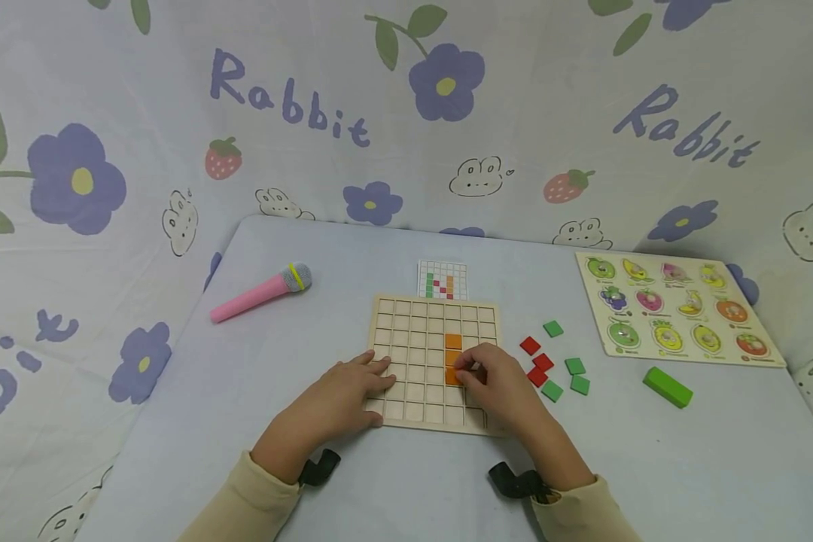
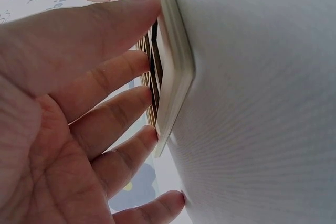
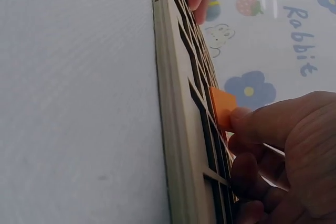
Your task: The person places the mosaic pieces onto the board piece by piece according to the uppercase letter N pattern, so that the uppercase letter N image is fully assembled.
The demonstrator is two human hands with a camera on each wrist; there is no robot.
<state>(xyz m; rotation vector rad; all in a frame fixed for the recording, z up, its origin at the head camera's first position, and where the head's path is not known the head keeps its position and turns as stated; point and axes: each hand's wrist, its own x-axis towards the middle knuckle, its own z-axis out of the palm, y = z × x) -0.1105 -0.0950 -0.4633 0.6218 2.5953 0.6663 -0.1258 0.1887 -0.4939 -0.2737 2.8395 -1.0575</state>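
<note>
A wooden grid board [image 1: 416, 391] lies on the table with orange square tiles [image 1: 453, 342] in one column right of its middle. My right hand [image 1: 501, 384] pinches an orange tile [image 3: 223, 107] between thumb and fingers; in the right wrist view it stands tilted on the grid. Spread over the board's left edge, my left hand [image 1: 342, 395] rests with fingers extended; the left wrist view shows its thumb [image 2: 142, 3] along the board's rim. A small pattern card [image 1: 443, 280] with coloured squares lies just behind the board.
Loose red tiles [image 1: 530, 345] and green tiles [image 1: 574, 366] lie right of the board. Farther right are a green block [image 1: 668, 387] and a fruit puzzle board [image 1: 677, 309]. A pink toy microphone [image 1: 260, 293] lies at the back left. Behind hangs a patterned cloth [image 1: 406, 181].
</note>
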